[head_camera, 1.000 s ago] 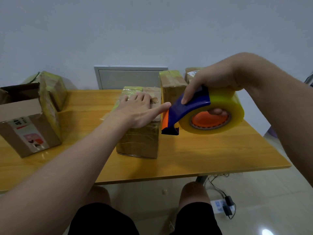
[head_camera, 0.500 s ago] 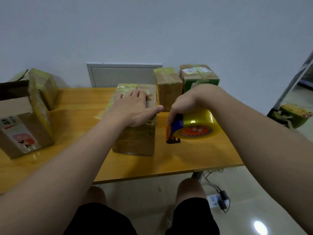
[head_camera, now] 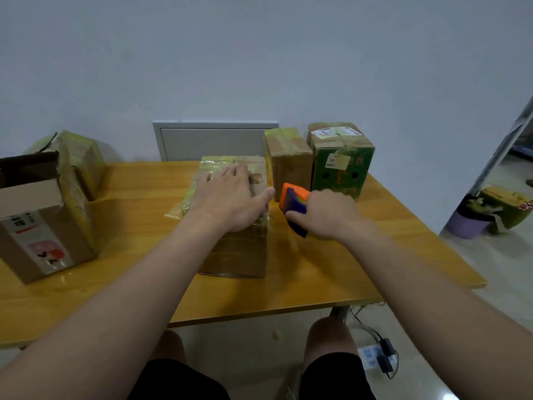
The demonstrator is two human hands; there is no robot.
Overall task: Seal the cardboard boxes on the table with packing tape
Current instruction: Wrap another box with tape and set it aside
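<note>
Head-cam view over a wooden table point(head_camera: 129, 269). At centre, the person's left hand point(head_camera: 227, 197) lay flat, fingers straight, pressing on top of a tape-wrapped centre box point(head_camera: 239, 249). Just right of it, the right hand point(head_camera: 326, 215) was curled round a blue & orange tape dispenser point(head_camera: 294, 206), held low beside the box's right side, not touching it (roll mostly hidden under the hand).

Likely risks: the left thumb pointed toward the dispenser's front edge, so a quick pull across could catch it on the cutter. If the left hand eased off, the light box would prob. slide and the tape go on crooked or wrinkled. Loose film at the box's left edge could snag too.

Containers, L to R: an open box point(head_camera: 43, 226) w/ one flap up, inside too dark to tell contents, not yet sealed. Behind it, a taped box point(head_camera: 83, 157), shut. Centre box, shut. At back right, a brown taped box point(head_camera: 291, 166) and a green box point(head_camera: 343, 168), both shut, contents unseen.
</note>
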